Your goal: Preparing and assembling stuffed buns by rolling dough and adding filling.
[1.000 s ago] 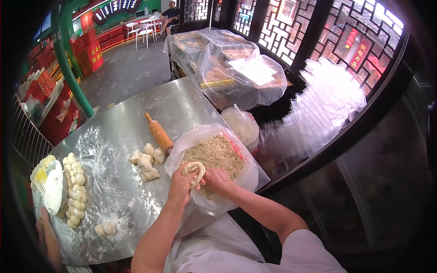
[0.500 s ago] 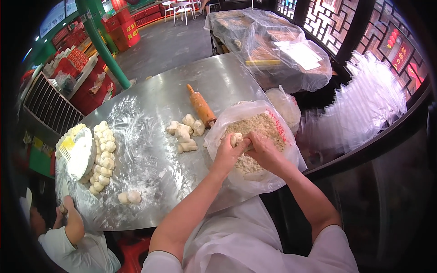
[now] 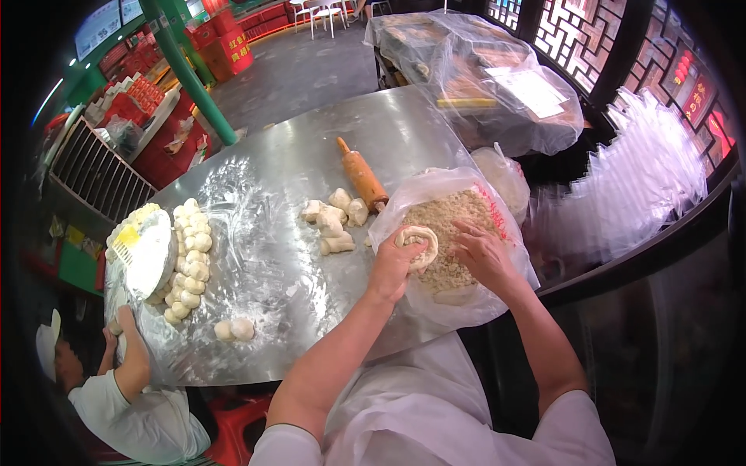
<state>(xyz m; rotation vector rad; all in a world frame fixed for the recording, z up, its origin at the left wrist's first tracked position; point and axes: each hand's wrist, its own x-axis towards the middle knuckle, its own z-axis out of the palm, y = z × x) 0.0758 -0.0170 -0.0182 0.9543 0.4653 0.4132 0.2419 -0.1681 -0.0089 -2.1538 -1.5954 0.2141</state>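
My left hand (image 3: 391, 268) is closed round a piece of dough (image 3: 430, 250) shaped into a shallow cup, its thumb inside the rim. Just right of it, my right hand (image 3: 488, 255) reaches over the crumbly pale-brown filling (image 3: 447, 211) with its fingers apart, the tips at the filling's surface. Whether any crumbs are between those fingers cannot be made out. A translucent plastic bag (image 3: 395, 203) with red print lies spread open around the filling. Cut dough pieces (image 3: 330, 223) sit left of the bag, beside a wooden rolling pin (image 3: 362, 177).
The floured metal table (image 3: 256, 272) carries rows of dough balls (image 3: 192, 264), a white tray (image 3: 155, 260) and two more dough balls (image 3: 235, 330). A co-worker (image 3: 132, 396) handles dough at lower left. A plastic-covered stand (image 3: 474, 78) and a tied bag (image 3: 501, 182) are beyond.
My hands have separated. The left turned the dough so its open cup shows; the right moved right, over the filling, with fingers spreading. The view shifted slightly.
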